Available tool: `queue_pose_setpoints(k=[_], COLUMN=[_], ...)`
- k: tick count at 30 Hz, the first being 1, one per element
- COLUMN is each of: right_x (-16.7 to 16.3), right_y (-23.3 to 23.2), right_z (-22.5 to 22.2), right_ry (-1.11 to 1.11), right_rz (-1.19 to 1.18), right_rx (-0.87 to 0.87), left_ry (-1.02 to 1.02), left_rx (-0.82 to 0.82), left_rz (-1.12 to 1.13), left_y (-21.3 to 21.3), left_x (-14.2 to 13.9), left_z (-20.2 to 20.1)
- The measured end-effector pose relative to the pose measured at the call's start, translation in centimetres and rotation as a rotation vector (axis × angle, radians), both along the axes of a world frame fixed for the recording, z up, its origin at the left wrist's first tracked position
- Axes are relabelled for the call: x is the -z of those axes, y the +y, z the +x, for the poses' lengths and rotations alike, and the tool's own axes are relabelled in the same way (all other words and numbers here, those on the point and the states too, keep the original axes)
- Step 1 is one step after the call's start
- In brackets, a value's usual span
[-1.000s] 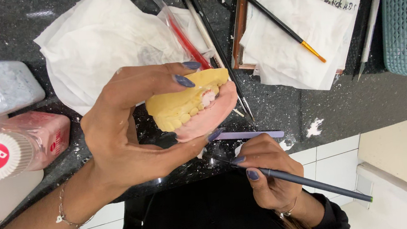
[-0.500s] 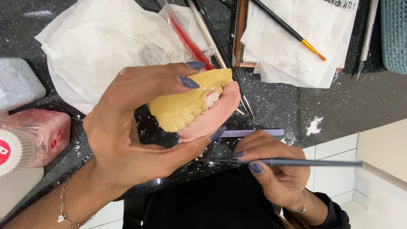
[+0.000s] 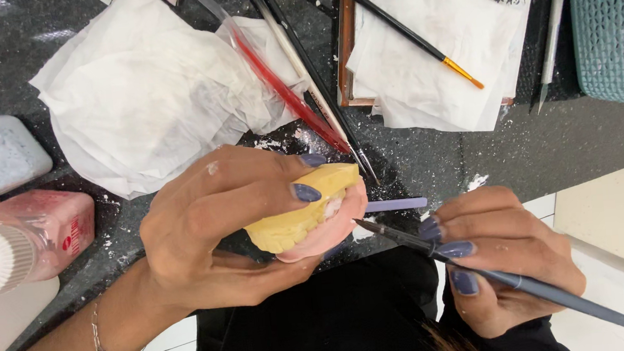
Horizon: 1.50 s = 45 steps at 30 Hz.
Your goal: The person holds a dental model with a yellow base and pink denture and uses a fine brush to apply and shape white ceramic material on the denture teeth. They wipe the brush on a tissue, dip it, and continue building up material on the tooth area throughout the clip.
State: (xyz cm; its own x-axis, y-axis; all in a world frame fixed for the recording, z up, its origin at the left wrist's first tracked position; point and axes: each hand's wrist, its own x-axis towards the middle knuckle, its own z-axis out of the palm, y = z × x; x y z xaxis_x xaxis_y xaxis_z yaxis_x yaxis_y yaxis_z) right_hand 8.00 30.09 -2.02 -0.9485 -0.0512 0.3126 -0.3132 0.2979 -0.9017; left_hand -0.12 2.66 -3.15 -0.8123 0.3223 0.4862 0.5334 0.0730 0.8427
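Note:
My left hand [image 3: 219, 229] grips a dental model [image 3: 308, 213]: a yellow stone cast with a pink denture base and white teeth, held above the edge of the dark speckled counter [image 3: 550, 147]. My right hand [image 3: 500, 257] pinches a thin grey-handled brush [image 3: 532, 288] like a pen. The brush's dark tip points left and sits just right of the pink base, close to touching it.
Crumpled white tissues [image 3: 147, 99] lie behind my left hand. Several brushes and a red-handled tool [image 3: 290, 102] cross the counter. A brown tray with tissues and a black brush [image 3: 428, 45] sits at the back right. Two plastic bottles [image 3: 16, 239] stand at left.
My right hand has turned the brush so its tip now reaches toward the pink base of the model. My left hand holds the model almost still.

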Motion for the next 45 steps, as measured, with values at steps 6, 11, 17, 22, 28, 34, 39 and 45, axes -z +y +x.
queue_pose_setpoints(k=[6, 11, 17, 22, 28, 34, 39, 45], right_x=[-0.91, -0.82, -0.81, -0.7, -0.58, -0.67, -0.63, -0.08], right_y=[-0.51, -0.49, -0.51, -0.53, -0.44, -0.4, -0.71, -0.59], right_z=[-0.58, -0.59, -0.56, -0.81, -0.76, -0.48, -0.39, -0.66], right_ry=[-0.076, -0.078, -0.067, -0.036, 0.009, -0.026, -0.03, 0.001], right_rz=[0.1, 0.157, 0.133, 0.164, 0.127, 0.178, 0.138, 0.102], right_rx=[-0.055, -0.051, -0.023, -0.066, -0.013, -0.065, -0.038, -0.059], left_ry=[-0.001, -0.004, 0.005, 0.0, 0.006, -0.006, -0.021, -0.024], left_rx=[-0.014, -0.018, -0.022, -0.029, -0.032, -0.023, -0.021, -0.014], left_rz=[-0.005, -0.007, -0.017, -0.03, -0.025, -0.035, -0.016, -0.02], left_y=[0.05, 0.11, 0.02, 0.11, 0.1, 0.07, 0.09, 0.04], left_x=[0.04, 0.13, 0.19, 0.08, 0.17, 0.23, 0.43, 0.44], left_z=[0.1, 0.22, 0.15, 0.31, 0.28, 0.39, 0.48, 0.54])
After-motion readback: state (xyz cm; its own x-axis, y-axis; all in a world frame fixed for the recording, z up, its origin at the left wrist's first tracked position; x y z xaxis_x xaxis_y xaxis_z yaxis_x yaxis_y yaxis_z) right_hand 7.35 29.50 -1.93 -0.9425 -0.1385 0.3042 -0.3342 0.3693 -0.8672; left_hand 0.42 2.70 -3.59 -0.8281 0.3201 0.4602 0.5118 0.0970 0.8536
